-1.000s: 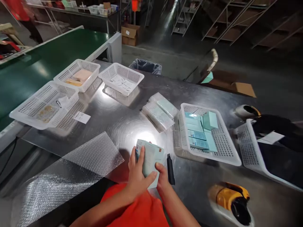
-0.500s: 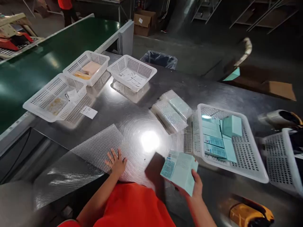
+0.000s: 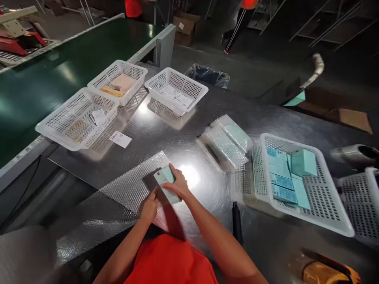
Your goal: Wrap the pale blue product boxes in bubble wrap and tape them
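Observation:
My right hand [image 3: 179, 184] grips a pale green carton [image 3: 167, 182] above the right end of a clear bubble wrap sheet [image 3: 130, 185]. Close to the carton's near left corner is my left hand [image 3: 149, 207], its fingers curled at the wrap; what they pinch, if anything, is hidden. The sheet runs off the table's near left edge. Several bubble-wrapped cartons [image 3: 227, 140] lie side by side to the right. Beyond them, a white perforated basket [image 3: 328, 197] holds several more pale green cartons [image 3: 278, 169].
Three white baskets, one with papers [image 3: 177, 85], stand at the back left, near a white label [image 3: 120, 139]. A black tool [image 3: 237, 223] and a yellow-black tape dispenser [image 3: 325, 272] lie at the right. A green conveyor [image 3: 89, 51] runs behind; another person [image 3: 239, 27] stands beyond.
My right hand has carried the carton left, from beside the basket to over the bubble wrap. My left hand has gone from flat and spread to curled. The black tool has come into view.

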`<state>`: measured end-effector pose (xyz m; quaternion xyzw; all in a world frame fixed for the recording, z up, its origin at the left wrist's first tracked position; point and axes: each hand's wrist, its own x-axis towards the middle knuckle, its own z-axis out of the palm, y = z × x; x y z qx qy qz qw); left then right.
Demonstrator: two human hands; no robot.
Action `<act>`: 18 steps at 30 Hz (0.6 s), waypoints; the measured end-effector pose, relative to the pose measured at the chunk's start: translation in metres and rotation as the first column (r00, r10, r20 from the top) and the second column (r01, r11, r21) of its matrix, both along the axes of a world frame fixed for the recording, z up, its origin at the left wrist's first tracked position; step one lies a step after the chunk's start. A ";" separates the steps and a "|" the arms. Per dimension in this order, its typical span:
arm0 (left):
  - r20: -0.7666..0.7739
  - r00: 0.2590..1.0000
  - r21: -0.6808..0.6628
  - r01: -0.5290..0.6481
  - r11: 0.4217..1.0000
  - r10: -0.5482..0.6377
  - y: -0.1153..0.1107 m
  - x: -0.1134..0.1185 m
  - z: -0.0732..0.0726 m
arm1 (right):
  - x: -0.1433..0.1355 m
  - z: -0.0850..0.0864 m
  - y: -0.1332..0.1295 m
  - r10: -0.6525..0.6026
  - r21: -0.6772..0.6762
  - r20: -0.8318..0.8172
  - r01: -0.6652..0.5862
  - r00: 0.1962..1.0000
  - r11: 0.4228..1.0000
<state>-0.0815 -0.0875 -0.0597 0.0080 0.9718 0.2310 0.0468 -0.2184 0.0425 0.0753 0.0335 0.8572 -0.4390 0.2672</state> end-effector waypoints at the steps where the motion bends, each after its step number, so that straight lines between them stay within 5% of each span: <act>1: -0.033 0.999 -0.005 0.038 0.999 -0.038 -0.004 0.001 -0.002 | -0.003 -0.004 -0.017 0.089 0.174 -0.058 -0.077 0.994 0.982; 4: -0.124 0.990 -0.046 0.061 0.997 -0.067 -0.006 0.003 -0.005 | -0.004 -0.020 -0.053 0.258 0.473 -0.138 -0.166 0.956 0.865; 8: -0.194 0.981 -0.109 -0.014 0.994 -0.007 -0.009 0.009 -0.007 | 0.004 -0.048 -0.073 0.298 0.626 -0.186 -0.121 0.936 0.770; 12: -0.235 0.972 -0.131 -0.034 0.991 0.002 -0.015 0.012 -0.009 | 0.014 -0.067 -0.078 0.318 0.667 -0.267 -0.063 0.910 0.742; 18: -0.277 0.961 -0.124 -0.042 0.991 0.006 -0.018 0.009 -0.008 | 0.023 -0.073 -0.087 0.287 0.662 -0.293 -0.023 0.912 0.749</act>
